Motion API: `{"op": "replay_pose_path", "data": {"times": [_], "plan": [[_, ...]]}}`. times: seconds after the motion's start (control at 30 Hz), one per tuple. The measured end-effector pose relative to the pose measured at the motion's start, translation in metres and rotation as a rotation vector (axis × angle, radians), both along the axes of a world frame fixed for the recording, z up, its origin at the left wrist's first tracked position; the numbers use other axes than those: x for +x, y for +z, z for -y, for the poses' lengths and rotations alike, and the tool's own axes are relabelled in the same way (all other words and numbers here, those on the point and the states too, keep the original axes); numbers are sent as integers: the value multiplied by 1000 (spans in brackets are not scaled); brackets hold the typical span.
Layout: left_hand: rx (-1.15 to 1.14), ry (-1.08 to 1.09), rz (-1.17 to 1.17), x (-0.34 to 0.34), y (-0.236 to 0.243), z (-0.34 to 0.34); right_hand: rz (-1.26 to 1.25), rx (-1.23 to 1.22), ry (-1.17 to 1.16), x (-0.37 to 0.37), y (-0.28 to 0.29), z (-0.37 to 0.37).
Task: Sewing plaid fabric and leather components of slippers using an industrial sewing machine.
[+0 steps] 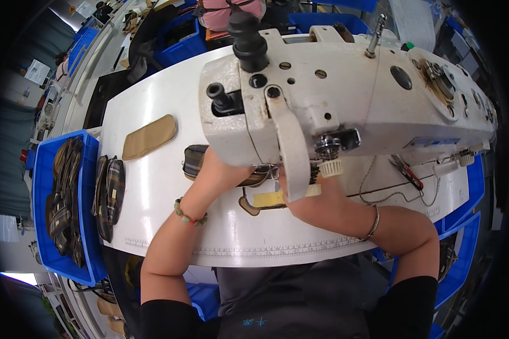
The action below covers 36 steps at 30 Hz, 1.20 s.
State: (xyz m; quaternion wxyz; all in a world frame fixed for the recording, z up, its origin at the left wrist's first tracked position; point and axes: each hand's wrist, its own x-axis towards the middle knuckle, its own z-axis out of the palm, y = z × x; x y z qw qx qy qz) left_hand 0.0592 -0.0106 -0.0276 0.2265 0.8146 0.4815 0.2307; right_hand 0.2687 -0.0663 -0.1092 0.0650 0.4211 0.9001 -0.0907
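Note:
A white sewing machine stands over the white table, its head hiding much of both hands. My left hand rests on a dark plaid fabric piece beside the needle area, its fingers out of sight behind the machine head. Brown fabric shows just below that hand, close to the presser foot. My right hand is on the other side of the needle area, partly behind the lifting lever, and its fingers are hidden too. Between the wrists lie a yellow strip and a small tan-edged piece.
A tan rounded panel and folded plaid pieces lie on the left of the table. A blue bin of plaid pieces stands beyond them. Red-handled thread snips and a grey cord lie at the right. A printed ruler follows the front edge.

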Motion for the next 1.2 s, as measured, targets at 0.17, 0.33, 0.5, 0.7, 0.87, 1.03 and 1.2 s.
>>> {"op": "replay_pose_path", "data": {"times": [0.17, 0.33, 0.5, 0.7, 0.87, 1.03, 1.2], "plan": [[95, 4, -98, -6, -17, -7, 168, 292, 237, 6, 27, 8], [99, -3, 5, -3, -14, -10, -394, 464, 147, 2, 36, 2], [141, 21, 29, -5, -2, -1, -1077, 82, -183, -7, 46, -15], [-6, -175, -4, -25, 34, 30, -988, 195, -58, -4, 36, -20], [247, -228, -226, -16, 22, 32, -1114, 101, -158, -7, 29, -23], [271, -229, -89, -17, 19, 24, -1051, 115, -132, -2, 21, -25], [192, -173, -53, -17, 11, 24, -954, 138, -81, 3, 24, -27]]}}
